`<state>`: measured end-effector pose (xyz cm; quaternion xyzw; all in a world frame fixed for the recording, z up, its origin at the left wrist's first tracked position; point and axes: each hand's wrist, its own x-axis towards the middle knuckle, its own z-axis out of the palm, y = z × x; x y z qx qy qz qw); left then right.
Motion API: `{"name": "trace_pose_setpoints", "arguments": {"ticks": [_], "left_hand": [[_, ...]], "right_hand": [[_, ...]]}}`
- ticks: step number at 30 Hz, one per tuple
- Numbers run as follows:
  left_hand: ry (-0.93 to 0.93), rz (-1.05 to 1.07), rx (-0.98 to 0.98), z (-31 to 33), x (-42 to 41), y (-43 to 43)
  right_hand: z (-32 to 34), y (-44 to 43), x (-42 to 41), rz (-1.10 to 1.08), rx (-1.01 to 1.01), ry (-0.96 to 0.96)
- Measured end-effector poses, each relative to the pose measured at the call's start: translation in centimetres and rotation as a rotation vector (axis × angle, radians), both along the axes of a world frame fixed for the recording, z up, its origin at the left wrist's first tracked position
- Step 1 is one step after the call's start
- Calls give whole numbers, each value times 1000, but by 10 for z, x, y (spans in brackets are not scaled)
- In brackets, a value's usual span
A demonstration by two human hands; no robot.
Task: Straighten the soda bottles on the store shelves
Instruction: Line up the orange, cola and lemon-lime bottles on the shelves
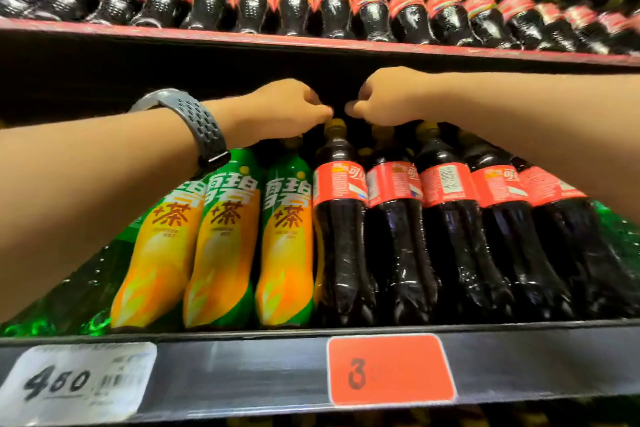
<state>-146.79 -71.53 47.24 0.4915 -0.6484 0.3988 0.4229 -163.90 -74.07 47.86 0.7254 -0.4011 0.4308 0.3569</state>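
The left hand and right hand hover curled over the gold cap of the front cola bottle at centre frame. Whether either grips it, I can't tell. A hard tug could topple the neighbouring bottles.

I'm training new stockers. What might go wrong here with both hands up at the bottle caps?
1. The left hand and right hand work at cap height; a pull there could tip the front cola bottle forward off the shelf lip.
2. The left forearm crosses the green-and-orange bottles closely; it may drag one out of line.
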Motion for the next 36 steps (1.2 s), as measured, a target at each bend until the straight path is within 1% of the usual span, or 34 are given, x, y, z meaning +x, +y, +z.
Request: {"name": "trace_pose_setpoints", "arguments": {"ticks": [2, 4, 8, 11, 15, 20, 25, 32, 34, 36], "left_hand": [[31, -43, 51, 1, -9, -5], [55, -38, 76, 0, -16, -9], [70, 58, 45, 0, -27, -15], [114, 77, 26, 1, -30, -16], [192, 3, 56, -1, -29, -15], [268, -165, 121, 0, -28, -15], [282, -223, 183, -1, -26, -14], [273, -220, 207, -3, -26, -9], [295, -221, 183, -6, -25, -9], [320, -229, 156, -8, -24, -10]], "right_hand": [[0, -3, -11, 10, 34, -1], [0, -7, -21, 11, 69, 24], [0, -14, -34, 97, 130, 47], [0, -17, -42, 186, 169, 48], [0, -21, -48, 239, 186, 65], [2, -32, -50, 277, 168, 54], [4, -34, -49, 298, 171, 36], [0, -38, -45, 302, 124, -42], [-1, -37, -47, 314, 154, -42], [-3, -38, -51, 375, 211, -44]]}}
